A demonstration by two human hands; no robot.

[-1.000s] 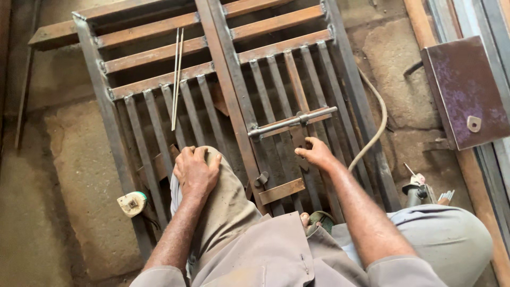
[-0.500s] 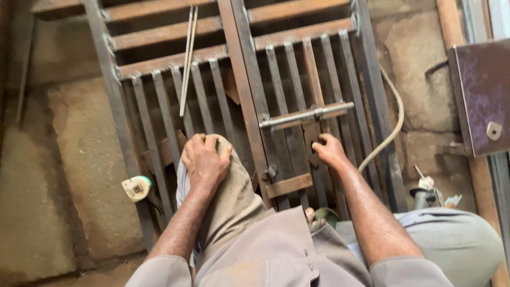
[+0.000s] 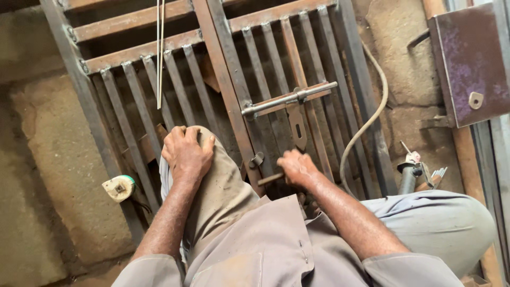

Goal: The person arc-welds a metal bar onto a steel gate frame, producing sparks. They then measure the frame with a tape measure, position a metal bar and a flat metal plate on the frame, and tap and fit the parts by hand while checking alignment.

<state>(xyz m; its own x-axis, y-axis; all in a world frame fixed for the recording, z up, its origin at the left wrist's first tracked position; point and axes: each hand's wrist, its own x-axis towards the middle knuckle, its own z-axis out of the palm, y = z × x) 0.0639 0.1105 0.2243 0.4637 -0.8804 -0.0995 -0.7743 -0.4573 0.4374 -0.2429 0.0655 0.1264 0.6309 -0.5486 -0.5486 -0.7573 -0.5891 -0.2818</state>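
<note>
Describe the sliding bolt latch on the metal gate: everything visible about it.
The sliding bolt latch is a grey round steel rod lying slightly tilted across the vertical bars of the rusty metal gate, right of the wide central upright. It passes through small guide brackets fixed to a rust-brown flat strip. A flat hasp plate with a slot hangs down from its middle. Nothing touches it; the right hand is below it, closed round a short brown piece.

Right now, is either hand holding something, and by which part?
The right hand grips a short metal bar by one end, beside the metal gate. The left hand holds nothing; it rests on the knee.
</note>
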